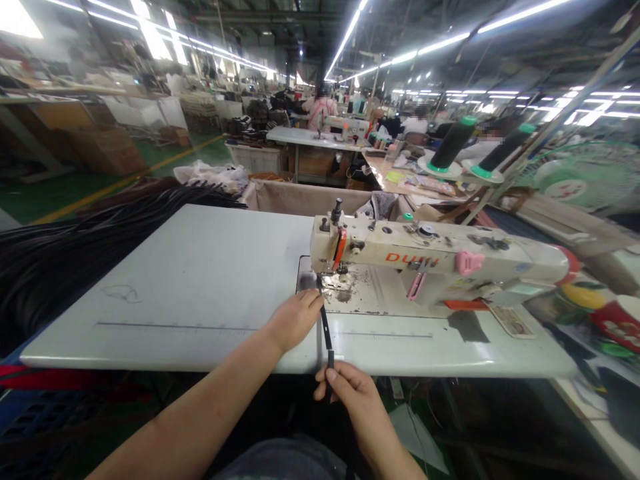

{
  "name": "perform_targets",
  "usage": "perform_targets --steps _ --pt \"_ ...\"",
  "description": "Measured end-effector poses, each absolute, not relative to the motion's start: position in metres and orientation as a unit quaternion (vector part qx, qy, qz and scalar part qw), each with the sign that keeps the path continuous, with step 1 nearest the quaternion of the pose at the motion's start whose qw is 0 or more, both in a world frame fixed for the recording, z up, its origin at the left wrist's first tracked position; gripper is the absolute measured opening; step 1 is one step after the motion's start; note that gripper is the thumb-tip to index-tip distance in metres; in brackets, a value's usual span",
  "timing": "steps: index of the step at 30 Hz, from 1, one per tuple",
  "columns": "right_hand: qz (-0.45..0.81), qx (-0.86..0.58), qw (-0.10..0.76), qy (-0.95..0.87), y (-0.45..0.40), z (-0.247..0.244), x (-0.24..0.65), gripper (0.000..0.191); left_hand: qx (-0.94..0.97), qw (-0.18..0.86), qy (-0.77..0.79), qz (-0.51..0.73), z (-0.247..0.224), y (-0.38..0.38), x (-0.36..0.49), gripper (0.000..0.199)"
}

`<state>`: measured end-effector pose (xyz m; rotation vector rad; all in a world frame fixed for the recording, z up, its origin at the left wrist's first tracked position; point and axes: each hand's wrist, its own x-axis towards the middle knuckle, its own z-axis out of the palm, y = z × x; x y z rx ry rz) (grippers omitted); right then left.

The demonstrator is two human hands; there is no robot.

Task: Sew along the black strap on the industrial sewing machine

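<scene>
Right hand [351,388]: pinching black strap [327,325] now | left hand [297,320]: closer to sewing machine [373,255], grip unclear | long axis: running forward

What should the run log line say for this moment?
left hand: fingertips at strap, near machine | right hand: pinching strap near table front edge | black strips: piled left of table

On the sewing machine [445,243], beyond and right of the left grip [296,318], orange lettering [395,257] begins "DU"; the remaining letters are unclear. The tabletop [165,267] ruler line [175,326], either side of that grip, has illegible markings.
</scene>
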<state>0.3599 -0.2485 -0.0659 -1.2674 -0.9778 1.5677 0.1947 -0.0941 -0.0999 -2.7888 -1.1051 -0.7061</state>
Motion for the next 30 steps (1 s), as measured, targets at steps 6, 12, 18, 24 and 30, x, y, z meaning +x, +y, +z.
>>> perform_targets --steps 6,12,18,24,30 --pt "0.722 -0.401 0.424 -0.372 -0.258 -0.056 0.363 0.043 -0.91 0.019 -0.348 -0.223 -0.103 -0.092 0.194 0.022" --pt "0.607 -0.507 0.388 -0.473 -0.257 -0.065 0.367 0.047 -0.905 0.034 -0.355 -0.23 -0.106 -0.093 0.193 0.022" --pt "0.65 -0.487 0.375 -0.446 -0.264 -0.076 0.365 0.053 -0.913 0.026 -0.348 -0.209 -0.107 -0.092 0.192 0.02" --pt "0.642 -0.483 0.387 -0.453 -0.267 -0.089 0.363 0.055 -0.905 0.047 -0.352 -0.233 -0.109 -0.093 0.193 0.023" --pt "0.635 -0.487 0.389 -0.457 -0.267 -0.091 0.363 0.054 -0.909 0.013 -0.35 -0.227 -0.112 -0.091 0.192 0.026"
